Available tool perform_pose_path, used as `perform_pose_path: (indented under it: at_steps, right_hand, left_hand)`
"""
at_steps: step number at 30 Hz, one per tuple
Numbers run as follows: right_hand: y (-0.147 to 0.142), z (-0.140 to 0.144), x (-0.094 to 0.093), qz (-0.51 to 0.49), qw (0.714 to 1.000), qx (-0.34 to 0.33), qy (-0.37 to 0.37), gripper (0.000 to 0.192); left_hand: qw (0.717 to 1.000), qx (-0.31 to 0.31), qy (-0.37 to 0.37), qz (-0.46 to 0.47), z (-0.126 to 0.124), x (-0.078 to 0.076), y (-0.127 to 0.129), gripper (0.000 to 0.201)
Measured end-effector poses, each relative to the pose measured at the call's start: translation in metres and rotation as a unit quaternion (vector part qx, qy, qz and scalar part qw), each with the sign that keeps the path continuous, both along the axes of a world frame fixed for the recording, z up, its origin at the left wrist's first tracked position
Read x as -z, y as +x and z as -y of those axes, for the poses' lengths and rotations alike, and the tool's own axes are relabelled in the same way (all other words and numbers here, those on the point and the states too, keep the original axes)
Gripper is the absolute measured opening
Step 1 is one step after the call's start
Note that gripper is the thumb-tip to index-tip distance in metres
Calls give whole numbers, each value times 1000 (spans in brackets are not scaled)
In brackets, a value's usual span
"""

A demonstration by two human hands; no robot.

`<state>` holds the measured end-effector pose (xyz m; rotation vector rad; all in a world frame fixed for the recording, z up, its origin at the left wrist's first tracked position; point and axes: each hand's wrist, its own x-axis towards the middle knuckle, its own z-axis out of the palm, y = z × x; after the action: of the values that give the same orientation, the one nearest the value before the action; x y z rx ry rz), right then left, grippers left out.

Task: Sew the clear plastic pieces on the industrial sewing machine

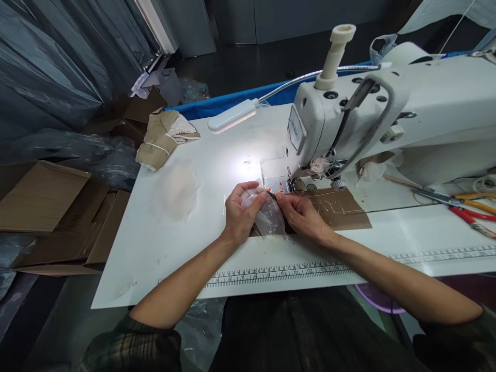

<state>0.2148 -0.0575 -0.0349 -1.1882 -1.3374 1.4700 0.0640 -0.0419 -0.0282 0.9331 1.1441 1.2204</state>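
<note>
My left hand (241, 212) is closed around a piece of sheer white fabric (271, 217), thumb on top. The fabric hangs down between my hands over a brown sheet (343, 209) on the sewing table. Fingertips of my right hand (304, 214) pinch together at the fabric's upper edge, on a small thin dark piece (272, 196) whose kind I cannot make out. Both hands are just in front of the needle area of a white sewing machine (310, 116). Small red marks show on the machine's plate behind my fingers.
A lamp (232, 116) on a bendable arm lights the white table (174, 258). Orange-handled scissors (445, 196) and a red-handled tool (473, 219) lie at the right. Pale sheer pieces (176, 188) and a tied brown-and-white bundle (165, 137) are on the left. Cardboard boxes (42, 194) stand beyond.
</note>
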Motion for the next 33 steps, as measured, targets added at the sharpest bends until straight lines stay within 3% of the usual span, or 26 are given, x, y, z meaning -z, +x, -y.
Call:
perform_pose_path:
  at_steps: [18, 21, 23, 26, 29, 31, 33]
  right_hand:
    - [-3, -1, -3, 31, 999, 5, 18, 58]
    - [7, 4, -9, 32, 999, -13, -7, 60]
    - [21, 12, -11, 92, 995, -22, -2, 61]
    - [48, 27, -12, 270, 959, -38, 71, 59]
    - [60, 39, -10, 442, 862, 3, 248, 49]
    - [51, 37, -10, 433, 833, -5, 346, 39]
    - [30, 25, -11, 355, 852, -56, 381, 34]
  left_hand:
    - [999, 8, 23, -31, 0, 2, -2, 44]
    - [999, 5, 23, -33, -4, 1, -5, 47]
    - [1000, -4, 23, -19, -9, -1, -8, 48]
    - [999, -21, 28, 22, -16, -8, -15, 44]
    - [998, -44, 32, 37, -24, -14, -20, 41]
    - [997, -60, 28, 40, -30, -18, -23, 43]
    - [996, -71, 27, 39, -35, -21, -25, 47]
